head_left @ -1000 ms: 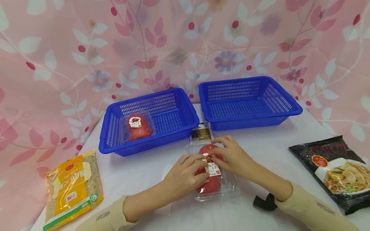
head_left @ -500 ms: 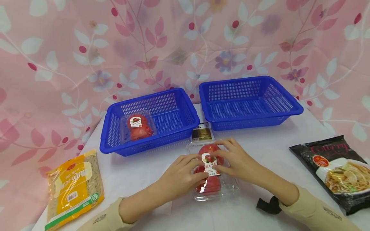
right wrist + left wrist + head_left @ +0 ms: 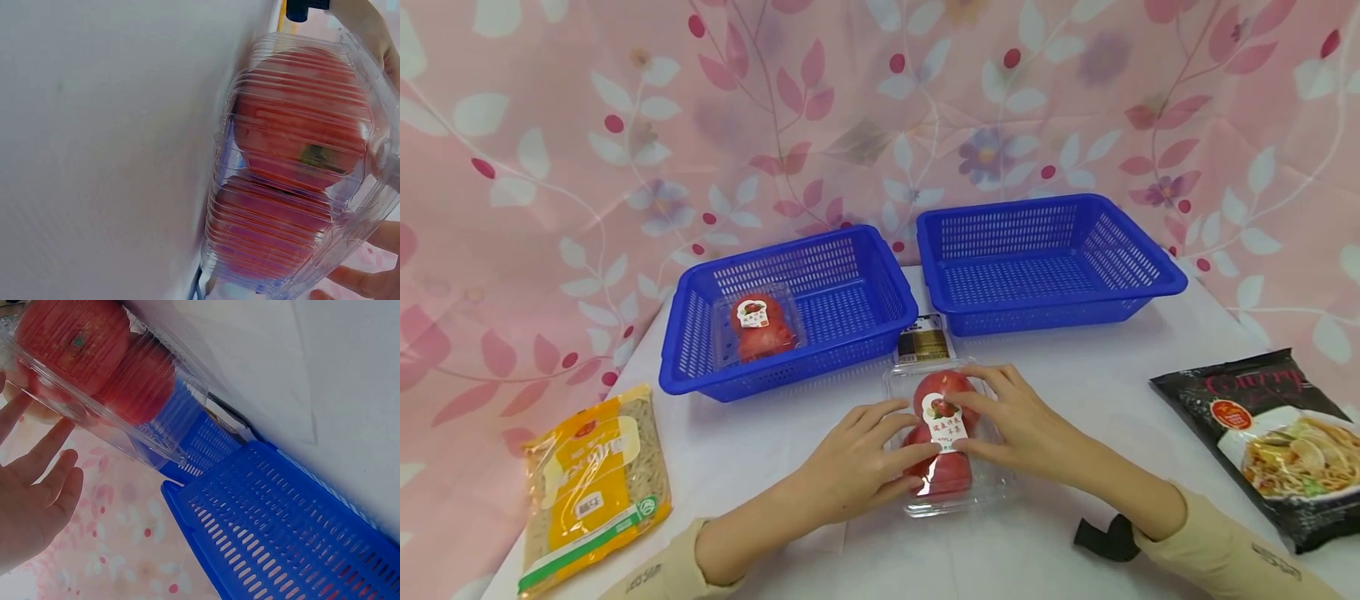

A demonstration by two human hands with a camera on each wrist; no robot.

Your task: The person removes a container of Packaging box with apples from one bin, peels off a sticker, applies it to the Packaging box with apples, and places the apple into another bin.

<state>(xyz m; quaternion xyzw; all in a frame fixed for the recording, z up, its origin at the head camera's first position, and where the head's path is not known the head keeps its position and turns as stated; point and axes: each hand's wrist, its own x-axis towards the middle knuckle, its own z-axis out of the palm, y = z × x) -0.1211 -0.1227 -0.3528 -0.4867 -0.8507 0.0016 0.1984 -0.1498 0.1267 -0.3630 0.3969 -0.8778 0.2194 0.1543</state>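
Note:
A clear plastic clamshell box of red apples (image 3: pixel 947 479) lies on the white table in front of me, its lid closed. A white label (image 3: pixel 946 425) with an apple picture lies lengthwise on the lid. From the left, my left hand (image 3: pixel 857 454) reaches over the box, fingertips at the label's left edge and thumb near its lower end. My right hand (image 3: pixel 1018 421) comes from the right, its fingers slightly bent over the lid and its thumb at the label's lower right edge. In the right wrist view the ribbed side of the box (image 3: pixel 281 219) shows the apples inside.
A similar apple box (image 3: pixel 760 325) sits in the left blue basket (image 3: pixel 850 346). To its right stands another blue basket (image 3: pixel 1030 321). A small package with a dark label (image 3: pixel 922 342) lies behind my box. A yellow bag (image 3: pixel 595 492) lies left, a black noodle bag (image 3: pixel 1270 442) right.
My fingertips were gathered over the label's middle a second ago. They have since moved apart to its edges and lower end, leaving most of the label uncovered. The box has stayed about in place.

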